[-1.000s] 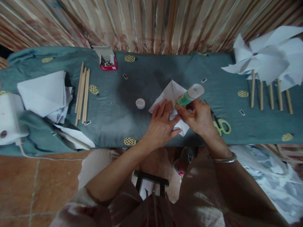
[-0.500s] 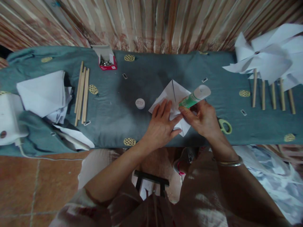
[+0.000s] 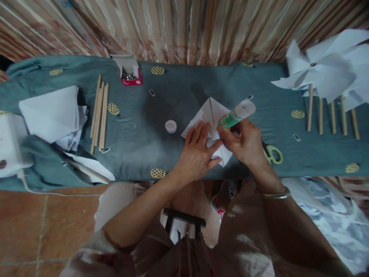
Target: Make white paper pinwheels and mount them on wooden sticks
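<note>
A square sheet of white paper [image 3: 203, 111] with dark lines toward its corners lies turned like a diamond on the cloth-covered table. My left hand [image 3: 197, 152] rests flat on its lower left part, fingers spread. In my right hand [image 3: 245, 140] is a green and white glue stick [image 3: 238, 114], tilted, its lower end at the paper; the tip is hidden by my fingers. A round white cap [image 3: 171, 126] stands left of the paper. Scissors with a green handle [image 3: 273, 154] lie beside my right wrist, their blades mostly hidden.
Paper pinwheels on sticks [image 3: 323, 69] lie at the far right. To the left are several wooden sticks [image 3: 100, 115], an open red box of small metal pieces [image 3: 131, 77], stacked white paper [image 3: 52, 113] and a white device with a cord [image 3: 13, 146].
My right hand has shifted slightly left with the glue stick, which leans a little differently. More of the scissors shows. My left hand stays in place on the paper.
</note>
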The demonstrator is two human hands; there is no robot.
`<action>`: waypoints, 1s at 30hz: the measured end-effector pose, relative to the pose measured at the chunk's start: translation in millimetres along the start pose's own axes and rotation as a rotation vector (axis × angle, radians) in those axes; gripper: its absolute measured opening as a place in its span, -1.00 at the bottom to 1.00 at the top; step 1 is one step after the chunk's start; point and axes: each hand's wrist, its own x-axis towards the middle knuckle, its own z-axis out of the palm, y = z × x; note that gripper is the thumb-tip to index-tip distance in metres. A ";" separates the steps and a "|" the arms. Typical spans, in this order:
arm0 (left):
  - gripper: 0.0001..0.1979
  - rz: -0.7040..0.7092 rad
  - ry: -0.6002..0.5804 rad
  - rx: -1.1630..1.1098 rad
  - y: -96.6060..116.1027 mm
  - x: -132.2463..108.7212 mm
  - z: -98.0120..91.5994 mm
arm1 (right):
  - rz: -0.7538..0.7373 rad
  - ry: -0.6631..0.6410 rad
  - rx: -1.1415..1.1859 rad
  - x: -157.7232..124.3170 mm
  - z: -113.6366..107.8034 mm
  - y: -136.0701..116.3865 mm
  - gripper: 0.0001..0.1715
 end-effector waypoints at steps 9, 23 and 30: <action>-0.48 -0.010 -0.019 0.006 1.4 0.4 -2.7 | -0.023 -0.020 0.023 -0.9 2.0 -6.2 -0.61; -0.46 0.022 0.020 -0.021 -3.0 -1.0 2.9 | 0.032 0.057 0.146 -7.1 -11.5 6.6 -0.62; -0.52 0.085 0.105 -0.061 -13.5 -1.5 -4.9 | 0.331 0.225 0.942 -0.8 -25.9 15.6 -0.67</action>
